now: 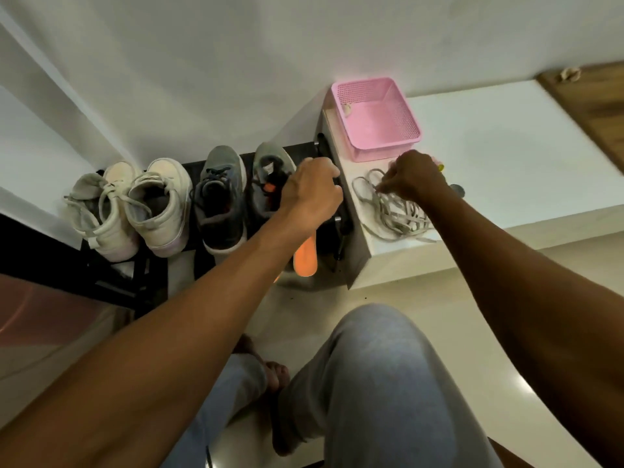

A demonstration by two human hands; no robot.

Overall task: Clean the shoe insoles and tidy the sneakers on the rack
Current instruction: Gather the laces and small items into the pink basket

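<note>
Four sneakers [158, 204] line the rack [138, 282]. Right of it, a counter [506, 157] bears a basket [403, 121] behind and laces [395, 214] in front; an insole [305, 258] is between rack and counter.

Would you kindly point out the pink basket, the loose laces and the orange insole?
pink basket [385, 148]: head view, on its near wall.
loose laces [395, 214]: head view, middle of the heap.
orange insole [305, 260]: head view, on its rounded near end.

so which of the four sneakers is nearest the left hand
The rightmost grey sneaker: the left hand, gripping an orange insole, overlaps it. The other grey sneaker and both cream high-tops sit further left.
</note>
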